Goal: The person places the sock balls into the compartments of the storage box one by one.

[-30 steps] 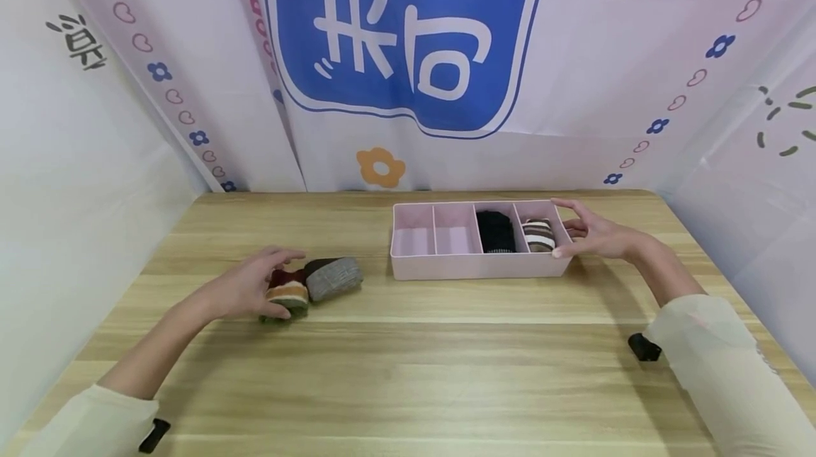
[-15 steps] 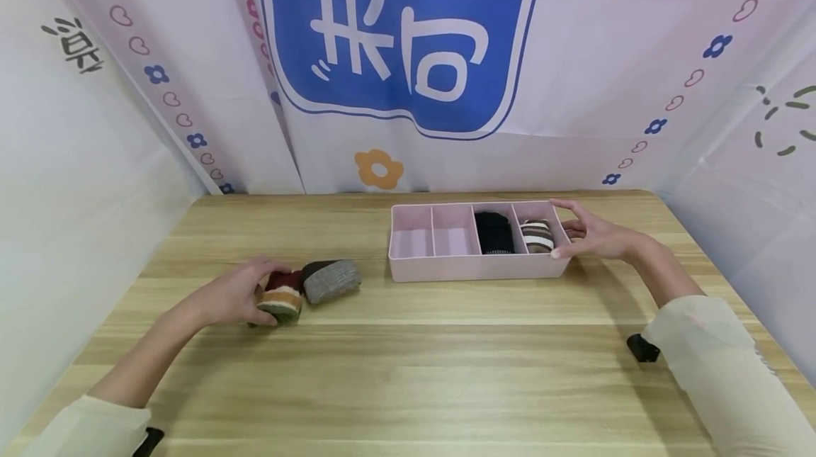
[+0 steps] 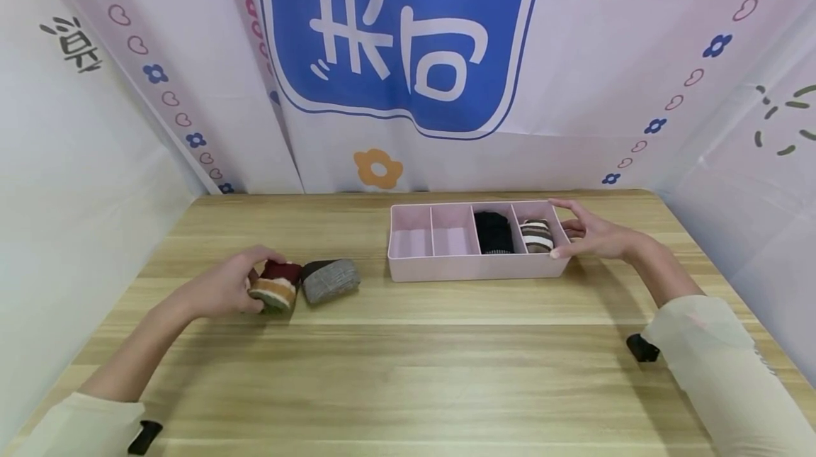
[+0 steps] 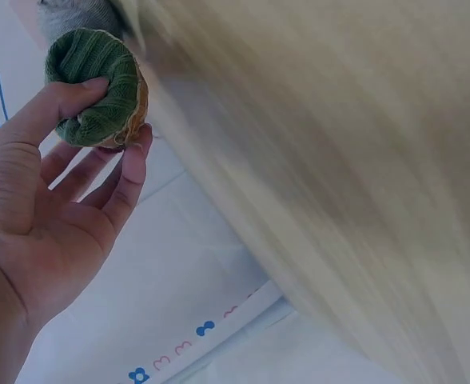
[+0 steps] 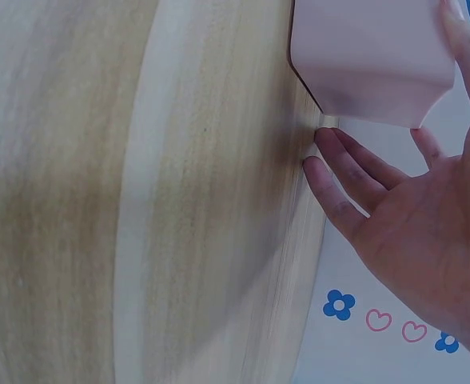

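Observation:
The left hand (image 3: 223, 285) grips a rolled sock (image 3: 275, 290) with green, orange, white and dark red bands; in the left wrist view the thumb of the left hand (image 4: 67, 184) presses the green end of the sock (image 4: 107, 80). Just right of it lies a grey rolled sock (image 3: 331, 280). The right hand (image 3: 599, 234) holds the right end of a pink four-compartment box (image 3: 478, 268), thumb at the front corner and a finger at the back one. A black sock (image 3: 494, 233) and a striped brown-and-white sock (image 3: 537, 236) fill its two right compartments.
A wooden table (image 3: 408, 372) carries everything. Printed white cloth (image 3: 574, 88) hangs behind it, with more cloth at both sides. Black devices hang below both sleeves. The box's two left compartments hold nothing visible.
The left hand has shifted left, and the banded sock has moved left and turned with it, its dark red part now more exposed. The right hand and box have stayed put.

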Action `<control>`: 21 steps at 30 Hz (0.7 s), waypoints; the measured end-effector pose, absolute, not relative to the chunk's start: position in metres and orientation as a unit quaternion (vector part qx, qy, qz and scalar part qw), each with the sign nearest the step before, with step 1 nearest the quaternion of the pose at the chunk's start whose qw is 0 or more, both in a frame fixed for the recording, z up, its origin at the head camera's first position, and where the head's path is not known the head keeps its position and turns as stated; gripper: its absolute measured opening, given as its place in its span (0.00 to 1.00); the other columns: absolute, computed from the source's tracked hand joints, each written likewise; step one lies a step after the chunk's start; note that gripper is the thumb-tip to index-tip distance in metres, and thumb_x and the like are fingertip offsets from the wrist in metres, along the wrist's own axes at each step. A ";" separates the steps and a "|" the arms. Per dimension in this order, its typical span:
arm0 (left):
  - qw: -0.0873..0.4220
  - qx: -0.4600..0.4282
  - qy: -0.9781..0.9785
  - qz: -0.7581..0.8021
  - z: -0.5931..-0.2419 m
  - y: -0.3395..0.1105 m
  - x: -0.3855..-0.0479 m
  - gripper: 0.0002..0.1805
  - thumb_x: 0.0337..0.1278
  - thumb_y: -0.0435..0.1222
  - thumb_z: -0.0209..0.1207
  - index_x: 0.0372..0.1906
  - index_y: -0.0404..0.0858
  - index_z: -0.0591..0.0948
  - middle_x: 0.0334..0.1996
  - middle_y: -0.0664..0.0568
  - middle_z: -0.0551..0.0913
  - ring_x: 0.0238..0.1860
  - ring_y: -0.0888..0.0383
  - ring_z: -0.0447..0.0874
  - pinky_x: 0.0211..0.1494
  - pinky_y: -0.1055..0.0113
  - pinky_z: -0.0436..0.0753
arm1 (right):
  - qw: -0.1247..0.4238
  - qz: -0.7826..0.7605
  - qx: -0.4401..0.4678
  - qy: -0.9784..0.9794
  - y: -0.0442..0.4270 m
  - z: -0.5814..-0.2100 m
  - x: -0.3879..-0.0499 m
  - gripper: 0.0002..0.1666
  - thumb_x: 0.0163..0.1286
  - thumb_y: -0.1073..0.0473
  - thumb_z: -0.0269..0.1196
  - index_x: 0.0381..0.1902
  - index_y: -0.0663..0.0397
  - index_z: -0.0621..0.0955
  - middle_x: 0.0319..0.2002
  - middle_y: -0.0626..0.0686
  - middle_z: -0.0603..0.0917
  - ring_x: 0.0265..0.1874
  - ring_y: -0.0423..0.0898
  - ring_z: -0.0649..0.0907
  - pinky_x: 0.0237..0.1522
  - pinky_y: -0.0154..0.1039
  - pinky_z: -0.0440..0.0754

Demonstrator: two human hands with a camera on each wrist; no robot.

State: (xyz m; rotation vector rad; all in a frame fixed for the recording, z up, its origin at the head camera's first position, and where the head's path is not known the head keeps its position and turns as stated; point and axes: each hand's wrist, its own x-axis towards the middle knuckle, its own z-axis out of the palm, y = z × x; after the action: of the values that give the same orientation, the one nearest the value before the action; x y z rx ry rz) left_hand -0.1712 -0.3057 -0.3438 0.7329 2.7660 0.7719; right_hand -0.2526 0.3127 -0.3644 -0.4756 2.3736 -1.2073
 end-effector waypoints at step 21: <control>0.044 0.251 0.919 0.299 -0.321 -0.288 -0.180 0.38 0.41 0.22 0.73 0.64 0.28 0.75 0.54 0.37 0.80 0.39 0.54 0.79 0.29 0.66 0.80 | 0.217 -0.435 -0.170 0.857 0.313 -0.365 -0.253 0.62 0.66 0.57 0.71 0.83 0.47 0.43 0.77 0.79 0.51 0.76 0.78 0.52 0.71 0.74 0.55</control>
State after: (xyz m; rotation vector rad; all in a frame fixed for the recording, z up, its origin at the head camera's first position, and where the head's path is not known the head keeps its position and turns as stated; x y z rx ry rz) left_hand -0.1800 -0.2880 -0.3207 0.7676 2.8103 0.9148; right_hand -0.2533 0.3126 -0.3648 -0.4706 2.3742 -1.2044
